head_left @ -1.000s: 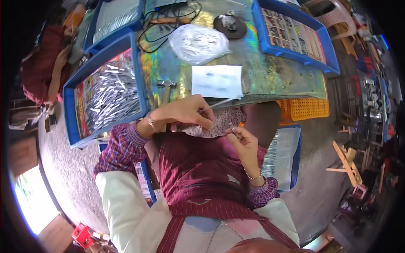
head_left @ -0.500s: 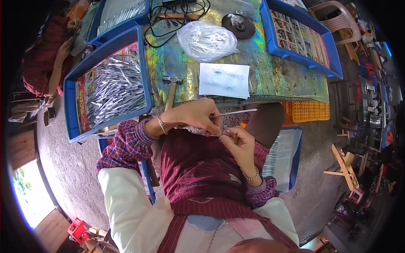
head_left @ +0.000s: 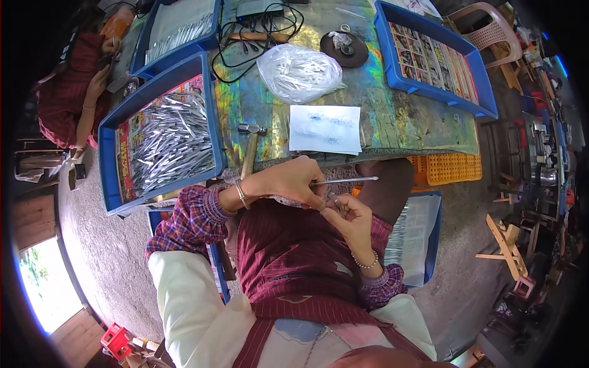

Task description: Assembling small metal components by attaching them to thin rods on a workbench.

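My left hand point(head_left: 291, 183) is closed over my lap, gripping a thin metal rod point(head_left: 353, 180) that sticks out to the right and has a slightly wider tip. Close beside it, my right hand point(head_left: 354, 224) is pinched, its thumb and index finger near the left fingertips. Whatever sits in the right fingers is too small to make out. A maroon striped apron point(head_left: 282, 245) lies beneath both hands. Beyond the left wrist, a hammer point(head_left: 250, 144) rests at the table's near edge. White sheets of paper point(head_left: 325, 129) with blue-grey smudges lie straight ahead of the hands.
Loose metal strips point(head_left: 172, 138) fill a blue crate point(head_left: 218, 138) at left. On the table point(head_left: 380, 132) are a plastic bag point(head_left: 300, 75) of pale strips, black cables point(head_left: 230, 67) and a dark round pad point(head_left: 359, 56). Another blue crate point(head_left: 392, 76) stands right. A co-worker point(head_left: 67, 92) sits far left.
The whole view has shifted slightly, so the table and crates appear a little lower. Both hands keep nearly the same pose, with the rod still in the left one.
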The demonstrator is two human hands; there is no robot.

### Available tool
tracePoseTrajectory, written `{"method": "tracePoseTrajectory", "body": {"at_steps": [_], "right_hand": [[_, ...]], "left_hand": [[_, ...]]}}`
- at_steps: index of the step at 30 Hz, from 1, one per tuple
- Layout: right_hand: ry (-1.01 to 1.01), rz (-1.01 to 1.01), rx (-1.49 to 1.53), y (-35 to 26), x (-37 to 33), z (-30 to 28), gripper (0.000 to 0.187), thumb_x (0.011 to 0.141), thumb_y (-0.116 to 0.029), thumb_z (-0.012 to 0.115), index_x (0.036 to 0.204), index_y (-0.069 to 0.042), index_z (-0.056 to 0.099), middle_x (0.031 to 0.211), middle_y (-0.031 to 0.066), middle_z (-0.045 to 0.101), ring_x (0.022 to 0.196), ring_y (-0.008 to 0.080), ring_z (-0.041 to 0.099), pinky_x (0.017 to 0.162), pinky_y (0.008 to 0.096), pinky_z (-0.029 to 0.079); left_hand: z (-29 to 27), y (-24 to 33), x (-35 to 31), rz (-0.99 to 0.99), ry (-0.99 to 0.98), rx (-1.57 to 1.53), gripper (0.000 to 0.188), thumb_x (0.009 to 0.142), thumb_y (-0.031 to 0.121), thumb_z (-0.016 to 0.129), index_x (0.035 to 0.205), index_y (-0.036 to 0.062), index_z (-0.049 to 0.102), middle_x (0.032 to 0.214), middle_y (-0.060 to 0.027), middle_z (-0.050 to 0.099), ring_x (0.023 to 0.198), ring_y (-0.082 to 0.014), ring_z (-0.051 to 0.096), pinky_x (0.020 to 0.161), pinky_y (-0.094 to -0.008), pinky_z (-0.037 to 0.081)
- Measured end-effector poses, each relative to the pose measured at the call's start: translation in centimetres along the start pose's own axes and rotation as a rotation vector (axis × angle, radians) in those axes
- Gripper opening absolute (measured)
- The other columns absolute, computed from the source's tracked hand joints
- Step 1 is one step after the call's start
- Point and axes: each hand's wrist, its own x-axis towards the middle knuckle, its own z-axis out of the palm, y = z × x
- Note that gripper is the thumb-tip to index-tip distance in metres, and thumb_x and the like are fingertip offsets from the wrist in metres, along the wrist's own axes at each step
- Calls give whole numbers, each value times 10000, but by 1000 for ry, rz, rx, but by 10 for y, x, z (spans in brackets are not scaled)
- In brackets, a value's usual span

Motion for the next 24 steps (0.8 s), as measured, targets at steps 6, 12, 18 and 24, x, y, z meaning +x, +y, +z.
{"method": "tracePoseTrajectory", "body": {"at_steps": [6, 12, 18, 24], "right_hand": [[-46, -31, 151, -30, 15, -5, 96, 784, -6, 639, 873, 21, 614, 768, -19, 542, 628, 8, 441, 544, 158, 344], [-90, -385, -459, -65, 78, -21, 120, 825, -88, 582, 833, 30, 602, 734, 42, 563, 572, 70, 428, 522, 209, 342], [-196, -583, -811, -72, 170, -16, 125, 801, -79, 590, 851, 35, 587, 1004, 77, 634, 616, 130, 536, 562, 246, 414], [-189, -484, -914, -53, 209, -31, 158, 776, -130, 586, 832, 15, 612, 977, 130, 628, 804, 323, 601, 682, 352, 467]], "left_hand": [[-24, -2, -1, 197, 282, 259, 158, 705, 184, 674, 697, 27, 649, 589, -9, 608, 494, -50, 499, 459, -223, 392], [-118, -30, 13, 88, 933, 359, 187, 689, 177, 665, 840, 69, 686, 724, -58, 658, 620, -122, 580, 610, -251, 466], [-146, -57, 23, 4, 906, 148, 244, 626, 120, 654, 862, 68, 685, 685, -26, 627, 652, -91, 582, 657, -225, 463], [-145, -67, 20, 23, 879, 137, 270, 617, 120, 632, 879, 71, 676, 637, -8, 589, 622, -88, 552, 632, -231, 447]]}}
